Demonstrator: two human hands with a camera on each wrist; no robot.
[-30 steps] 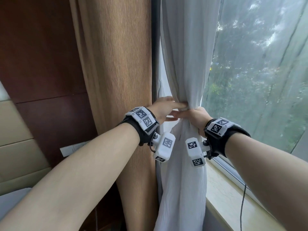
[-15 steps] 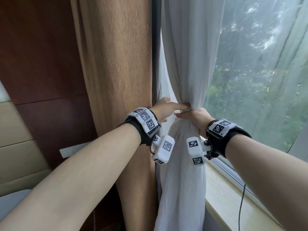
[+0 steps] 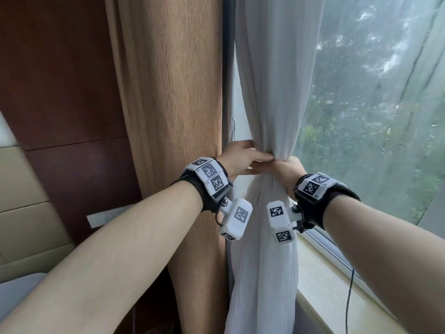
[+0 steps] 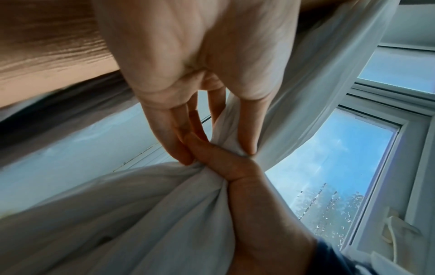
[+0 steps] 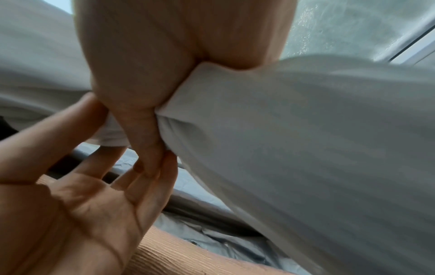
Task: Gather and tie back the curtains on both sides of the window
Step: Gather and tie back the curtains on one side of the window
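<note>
The white sheer curtain (image 3: 272, 92) hangs beside the window and is bunched into a narrow waist at hand height. My right hand (image 3: 284, 167) grips that waist from the window side, with its fingers hidden behind the cloth. My left hand (image 3: 263, 162) meets it from the left. In the left wrist view my left hand (image 4: 219, 147) pinches a fold of the white curtain (image 4: 141, 204) between thumb and fingers, touching my right thumb. In the right wrist view my right hand (image 5: 141, 121) clamps the curtain (image 5: 306, 148), thumb pointing down.
A heavy brown curtain (image 3: 173, 116) hangs just left of the white one. Window glass (image 3: 373, 116) is to the right, over a pale sill (image 3: 337, 285) with a black cable (image 3: 349, 297). A dark wood wall (image 3: 60, 80) and beige padded panel (image 3: 21, 189) are at the left.
Both hands stay on the bunched waist of the white curtain. My left fingers have shifted slightly over the fold, closer to my right hand.
</note>
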